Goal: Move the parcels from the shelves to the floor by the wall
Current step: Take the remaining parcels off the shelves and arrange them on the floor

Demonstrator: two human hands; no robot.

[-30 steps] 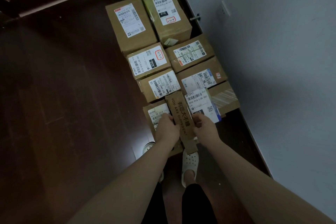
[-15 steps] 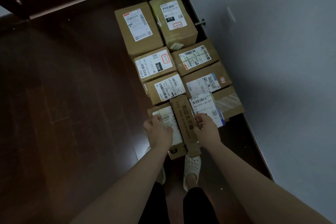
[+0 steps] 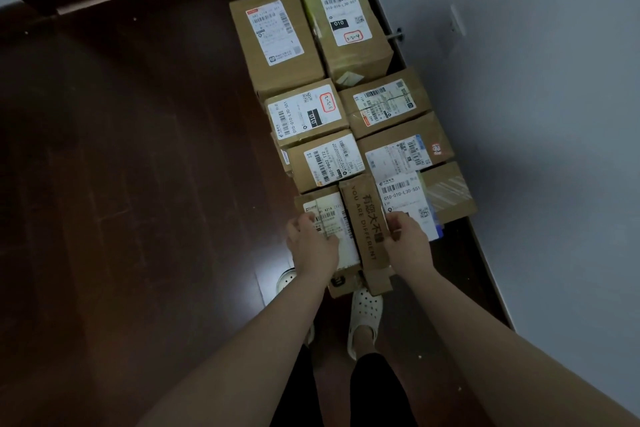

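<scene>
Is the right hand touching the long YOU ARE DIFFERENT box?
Touching. The head view shows the right hand with its fingers curled over the right edge of the long box, no gap between them.

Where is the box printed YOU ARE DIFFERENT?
Head view, centre: the long box is at the parcel rows' near end, between the left hand and right hand.
</scene>
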